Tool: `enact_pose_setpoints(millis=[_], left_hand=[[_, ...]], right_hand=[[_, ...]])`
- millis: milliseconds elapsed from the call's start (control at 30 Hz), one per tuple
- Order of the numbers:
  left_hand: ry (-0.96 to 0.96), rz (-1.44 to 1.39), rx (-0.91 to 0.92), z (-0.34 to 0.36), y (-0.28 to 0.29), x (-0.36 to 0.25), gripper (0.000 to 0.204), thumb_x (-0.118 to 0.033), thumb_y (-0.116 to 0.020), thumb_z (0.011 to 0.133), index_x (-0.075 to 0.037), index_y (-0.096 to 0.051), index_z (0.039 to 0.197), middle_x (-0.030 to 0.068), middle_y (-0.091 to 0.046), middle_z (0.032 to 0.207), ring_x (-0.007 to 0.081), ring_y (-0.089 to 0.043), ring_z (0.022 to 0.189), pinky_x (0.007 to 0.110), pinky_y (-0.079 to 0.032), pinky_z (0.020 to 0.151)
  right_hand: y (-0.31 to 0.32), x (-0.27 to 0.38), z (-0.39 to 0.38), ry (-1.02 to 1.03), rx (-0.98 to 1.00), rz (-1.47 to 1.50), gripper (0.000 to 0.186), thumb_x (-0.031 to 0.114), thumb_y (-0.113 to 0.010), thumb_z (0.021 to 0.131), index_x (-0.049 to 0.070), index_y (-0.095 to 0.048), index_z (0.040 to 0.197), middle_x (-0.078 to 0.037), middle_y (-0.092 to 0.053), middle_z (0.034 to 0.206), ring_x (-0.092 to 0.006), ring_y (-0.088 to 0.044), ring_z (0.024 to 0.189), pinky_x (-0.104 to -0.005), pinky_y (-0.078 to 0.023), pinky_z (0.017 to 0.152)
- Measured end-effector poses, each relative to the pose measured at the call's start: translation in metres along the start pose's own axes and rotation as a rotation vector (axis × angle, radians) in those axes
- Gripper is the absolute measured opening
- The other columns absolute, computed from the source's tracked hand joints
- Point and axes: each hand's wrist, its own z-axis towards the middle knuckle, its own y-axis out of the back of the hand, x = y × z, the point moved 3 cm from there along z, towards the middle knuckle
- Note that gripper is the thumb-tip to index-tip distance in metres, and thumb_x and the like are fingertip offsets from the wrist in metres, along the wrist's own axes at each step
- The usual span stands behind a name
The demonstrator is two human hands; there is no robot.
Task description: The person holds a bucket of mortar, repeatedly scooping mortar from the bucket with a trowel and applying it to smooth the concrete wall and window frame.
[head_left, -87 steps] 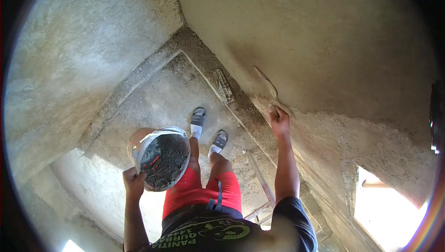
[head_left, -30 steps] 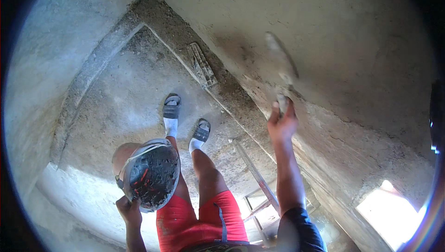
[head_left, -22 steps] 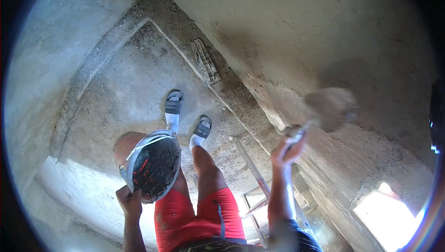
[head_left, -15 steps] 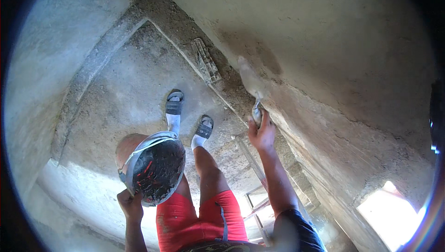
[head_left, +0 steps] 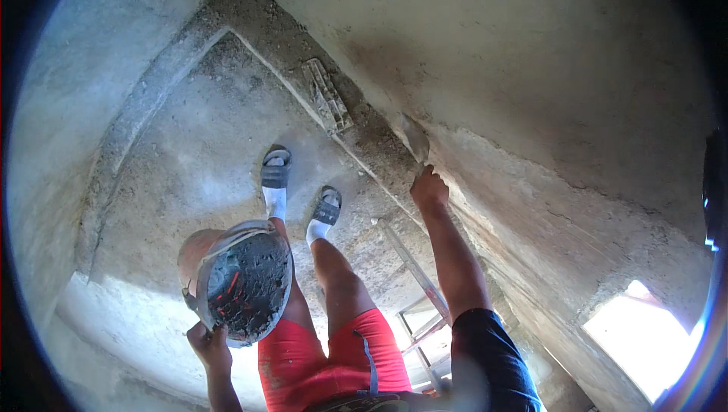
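In my left hand (head_left: pixel 210 345) I grip the edge of a bucket (head_left: pixel 249 289) with dark grey, wet-looking mortar inside and a few red bits in it. My right hand (head_left: pixel 429 187) is closed on the handle of a trowel, its metal blade (head_left: pixel 415 139) reaching up against the lower part of the plastered right wall (head_left: pixel 531 63), where the surface is rough and darker in a patch. The handle is mostly hidden by my fingers.
A long, mortar-crusted float (head_left: pixel 326 93) lies along the floor edge beside that wall. My feet in slides (head_left: pixel 276 166) stand on dusty concrete (head_left: pixel 182 169). A long metal bar (head_left: pixel 402 253) and a ladder-like frame (head_left: pixel 421 328) are behind my legs. A bright opening (head_left: pixel 637 336) shows lower right.
The trowel has swept about along the right wall and now sits lower and farther left, at the wall's foot. The bucket stays in my left hand, slightly lower in view.
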Motion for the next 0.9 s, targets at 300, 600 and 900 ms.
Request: enact_pose_setpoints(millis=[300, 600, 900], left_hand=[[-0.033, -0.007, 0.007, 0.003, 0.009, 0.016, 0.005, -0.001, -0.061, 0.073, 0.002, -0.059, 0.077, -0.0018, -0.055, 0.073, 0.0084, -0.044, 0.070, 0.030, -0.038, 0.065], [-0.178, -0.198, -0.018, -0.008, 0.012, -0.006, 0.006, 0.000, -0.065, 0.073, 0.005, -0.062, 0.075, -0.0026, -0.056, 0.069, 0.0067, -0.046, 0.067, 0.027, -0.037, 0.059], [-0.358, -0.256, -0.255, -0.081, 0.030, -0.051, 0.020, 0.000, -0.063, 0.067, -0.005, -0.044, 0.062, -0.0086, -0.037, 0.063, 0.0049, -0.032, 0.061, 0.030, -0.024, 0.052]], right_hand=[[0.095, 0.006, -0.042, 0.136, -0.578, 0.229, 0.057, 0.026, -0.062, 0.090, 0.000, -0.040, 0.136, -0.026, -0.063, 0.112, -0.0429, -0.069, 0.092, -0.0489, -0.060, 0.073], [-0.031, -0.069, -0.015, -0.191, 0.114, 0.194, 0.033, 0.020, -0.062, 0.088, 0.006, -0.069, 0.118, -0.018, -0.067, 0.126, -0.0328, -0.066, 0.117, -0.0456, -0.056, 0.093], [-0.013, -0.094, -0.209, 0.084, 0.357, 0.199, 0.051, 0.028, -0.056, 0.090, 0.006, -0.055, 0.137, -0.019, -0.061, 0.136, -0.0346, -0.062, 0.123, -0.0438, -0.052, 0.099]])
